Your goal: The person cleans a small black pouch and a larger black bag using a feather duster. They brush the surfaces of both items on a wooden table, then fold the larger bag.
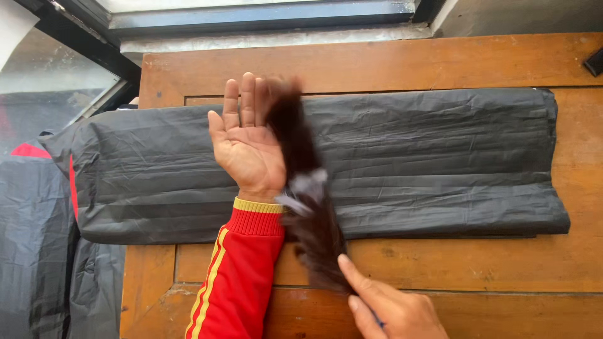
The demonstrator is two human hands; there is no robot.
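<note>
Right hand: the right hand point(392, 311) is seen at the bottom edge, nearest the camera. Its fingers are pinched on the lower end of the long dark brown bundle of hair point(306, 194).
Left hand: the left hand point(246, 141) is held flat and wide open, palm up. The bundle is laid along its thumb side.
Hair: it is blurred, so it may be moving. A pale band is seen near the middle.
Doing it well: the palm is best kept flat and the lower end pinched firmly, so no strands are dropped.
Sleeve: a red knitted sleeve with yellow stripes point(235, 276) is worn.
Surface: a crinkled black plastic sheet point(440, 163) is spread on a worn brown wooden table point(477, 263).
Room: a dark window frame point(264, 16) is seen behind.
</note>
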